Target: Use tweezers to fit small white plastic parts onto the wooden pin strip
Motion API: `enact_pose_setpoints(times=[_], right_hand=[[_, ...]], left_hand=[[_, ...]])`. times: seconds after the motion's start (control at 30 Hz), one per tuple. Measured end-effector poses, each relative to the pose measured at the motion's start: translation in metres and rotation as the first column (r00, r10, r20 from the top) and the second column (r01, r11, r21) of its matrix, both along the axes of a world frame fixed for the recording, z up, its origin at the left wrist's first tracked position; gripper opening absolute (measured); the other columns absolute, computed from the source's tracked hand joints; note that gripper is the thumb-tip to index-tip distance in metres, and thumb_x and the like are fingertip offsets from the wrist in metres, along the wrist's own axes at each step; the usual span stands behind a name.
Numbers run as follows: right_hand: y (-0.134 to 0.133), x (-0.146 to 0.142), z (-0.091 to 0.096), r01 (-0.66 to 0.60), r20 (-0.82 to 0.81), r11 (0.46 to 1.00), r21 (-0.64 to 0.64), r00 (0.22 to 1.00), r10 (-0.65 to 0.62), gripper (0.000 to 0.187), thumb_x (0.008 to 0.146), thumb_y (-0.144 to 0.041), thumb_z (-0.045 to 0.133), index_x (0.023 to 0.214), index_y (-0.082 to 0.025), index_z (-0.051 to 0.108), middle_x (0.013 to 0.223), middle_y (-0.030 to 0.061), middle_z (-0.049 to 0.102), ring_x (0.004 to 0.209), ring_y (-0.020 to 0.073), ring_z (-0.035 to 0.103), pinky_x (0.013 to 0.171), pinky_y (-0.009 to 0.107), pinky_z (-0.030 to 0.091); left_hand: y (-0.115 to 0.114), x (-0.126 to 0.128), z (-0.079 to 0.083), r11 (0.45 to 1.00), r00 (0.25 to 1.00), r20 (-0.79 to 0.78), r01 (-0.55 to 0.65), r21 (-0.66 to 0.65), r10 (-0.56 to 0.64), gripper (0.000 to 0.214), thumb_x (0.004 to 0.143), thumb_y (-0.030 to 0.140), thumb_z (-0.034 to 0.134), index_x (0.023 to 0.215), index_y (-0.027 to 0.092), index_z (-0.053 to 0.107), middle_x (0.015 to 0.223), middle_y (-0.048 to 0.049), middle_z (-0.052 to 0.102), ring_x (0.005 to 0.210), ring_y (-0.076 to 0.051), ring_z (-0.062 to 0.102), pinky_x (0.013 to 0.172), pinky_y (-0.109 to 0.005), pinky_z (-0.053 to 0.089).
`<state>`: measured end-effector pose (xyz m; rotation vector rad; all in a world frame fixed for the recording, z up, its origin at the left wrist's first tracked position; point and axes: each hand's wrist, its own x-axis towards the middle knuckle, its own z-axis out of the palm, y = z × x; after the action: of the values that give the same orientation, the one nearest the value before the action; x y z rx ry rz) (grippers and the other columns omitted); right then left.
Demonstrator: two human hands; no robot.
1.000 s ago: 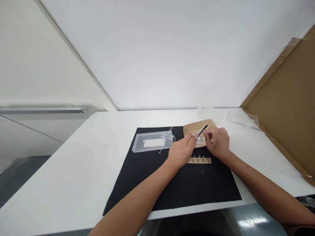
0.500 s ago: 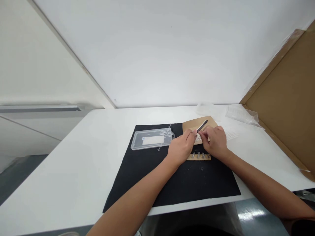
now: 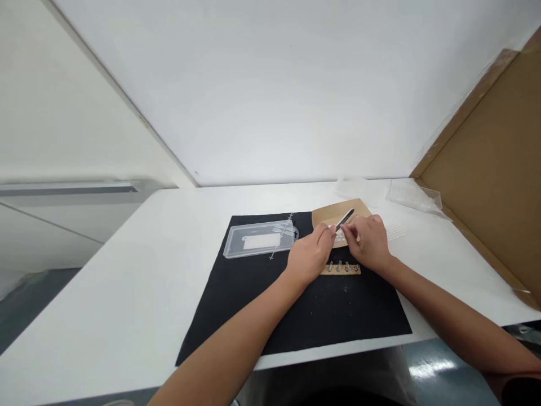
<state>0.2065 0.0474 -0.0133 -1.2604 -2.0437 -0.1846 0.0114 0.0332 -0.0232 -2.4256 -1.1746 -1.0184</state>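
Hands (image 3: 310, 254) (image 3: 368, 241) have drawn closer, slim stick (image 3: 347, 216) jutting beyond their fingertips.

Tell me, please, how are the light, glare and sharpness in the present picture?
Head view: the white wall is softly lit; head view: bright glare marks the floor at lower right; head view: the slim tool has a readable outline, but small clear pieces look soft.
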Motion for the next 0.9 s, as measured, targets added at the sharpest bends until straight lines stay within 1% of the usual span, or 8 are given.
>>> enact_pose_setpoints(times=[0.07, 0.2, 0.3, 0.37, 0.43, 0.53, 0.7, 0.9], right_hand=[[0.000, 0.001, 0.001, -0.005, 0.022, 1.000, 0.008, 1.000, 0.004, 0.032, 0.106, -0.038, 0.051, 0.077, -0.023, 0.052, 0.068, -0.0010, 0.065, 0.061, 0.0163, 0.054, 0.076, 0.039, 0.032], [0.000, 0.000, 0.002, 0.083, -0.033, 0.996, 0.031, 0.996, -0.082, 0.032, 0.106, -0.039, 0.050, 0.079, -0.023, 0.053, 0.068, -0.0013, 0.065, 0.061, 0.0160, 0.054, 0.078, 0.039, 0.032], [-0.001, -0.001, 0.002, -0.006, 0.032, 1.000, 0.013, 0.999, 0.005, 0.032, 0.106, -0.037, 0.049, 0.077, -0.023, 0.052, 0.067, -0.0010, 0.064, 0.060, 0.0162, 0.054, 0.076, 0.038, 0.032], [0.000, -0.001, 0.002, -0.009, 0.062, 1.000, 0.017, 0.998, 0.008, 0.033, 0.106, -0.037, 0.049, 0.076, -0.023, 0.051, 0.066, -0.0008, 0.063, 0.060, 0.0165, 0.053, 0.075, 0.038, 0.032], [0.002, 0.003, 0.004, 0.068, 0.017, 0.997, 0.034, 0.997, -0.069, 0.035, 0.106, -0.039, 0.049, 0.076, -0.023, 0.052, 0.066, -0.0005, 0.063, 0.060, 0.0167, 0.054, 0.076, 0.039, 0.032], [0.006, 0.011, 0.008, 0.169, -0.121, 0.985, 0.039, 0.979, -0.163, 0.034, 0.106, -0.041, 0.051, 0.077, -0.023, 0.054, 0.071, 0.0003, 0.067, 0.062, 0.0172, 0.057, 0.080, 0.041, 0.035], [0.001, 0.018, 0.008, 0.105, -0.281, 0.994, 0.013, 0.955, -0.097, 0.026, 0.104, -0.039, 0.056, 0.084, -0.024, 0.056, 0.079, 0.0000, 0.069, 0.070, 0.0180, 0.063, 0.088, 0.042, 0.040], [-0.002, 0.014, 0.000, 0.018, -0.307, 0.999, 0.035, 0.952, -0.007, 0.021, 0.104, -0.035, 0.058, 0.086, -0.024, 0.055, 0.076, -0.0016, 0.068, 0.069, 0.0175, 0.064, 0.088, 0.042, 0.042]], left_hand=[[0.000, 0.000, 0.001, 1.000, 1.000, 0.005, 0.012, -0.004, -0.012, 0.022, 0.109, 0.025, 0.047, 0.122, 0.017, 0.062, 0.105, -0.0090, 0.074, 0.096, -0.018, 0.075, 0.073, -0.024, 0.057], [0.000, 0.001, 0.002, 0.999, 0.999, 0.021, -0.029, 0.029, 0.028, 0.019, 0.109, 0.026, 0.049, 0.119, 0.018, 0.063, 0.103, -0.0077, 0.075, 0.089, -0.017, 0.075, 0.070, -0.023, 0.056], [0.001, 0.002, 0.002, 0.998, 1.000, 0.003, -0.029, 0.048, 0.029, 0.017, 0.109, 0.026, 0.050, 0.116, 0.018, 0.063, 0.101, -0.0067, 0.076, 0.085, -0.016, 0.075, 0.066, -0.023, 0.054], [0.001, 0.002, 0.002, 0.999, 1.000, -0.002, -0.029, 0.044, 0.029, 0.017, 0.109, 0.026, 0.050, 0.117, 0.018, 0.062, 0.102, -0.0068, 0.076, 0.085, -0.016, 0.075, 0.065, -0.023, 0.053], [0.001, 0.002, 0.004, 0.998, 0.999, 0.008, -0.044, 0.048, 0.044, 0.018, 0.108, 0.026, 0.051, 0.120, 0.017, 0.062, 0.102, -0.0070, 0.076, 0.083, -0.016, 0.075, 0.063, -0.023, 0.051], [-0.001, 0.001, 0.007, 0.996, 0.998, 0.018, -0.057, 0.066, 0.056, 0.021, 0.108, 0.027, 0.053, 0.124, 0.016, 0.060, 0.105, -0.0075, 0.077, 0.084, -0.016, 0.076, 0.062, -0.023, 0.050], [-0.003, -0.001, 0.011, 0.992, 0.997, 0.021, -0.077, 0.105, 0.075, 0.024, 0.107, 0.028, 0.054, 0.127, 0.016, 0.060, 0.107, -0.0085, 0.077, 0.089, -0.016, 0.076, 0.062, -0.023, 0.050], [-0.003, -0.001, 0.014, 0.987, 0.997, 0.050, -0.064, 0.146, 0.058, 0.027, 0.107, 0.029, 0.055, 0.129, 0.015, 0.061, 0.103, -0.0080, 0.078, 0.086, -0.016, 0.075, 0.062, -0.022, 0.050]])
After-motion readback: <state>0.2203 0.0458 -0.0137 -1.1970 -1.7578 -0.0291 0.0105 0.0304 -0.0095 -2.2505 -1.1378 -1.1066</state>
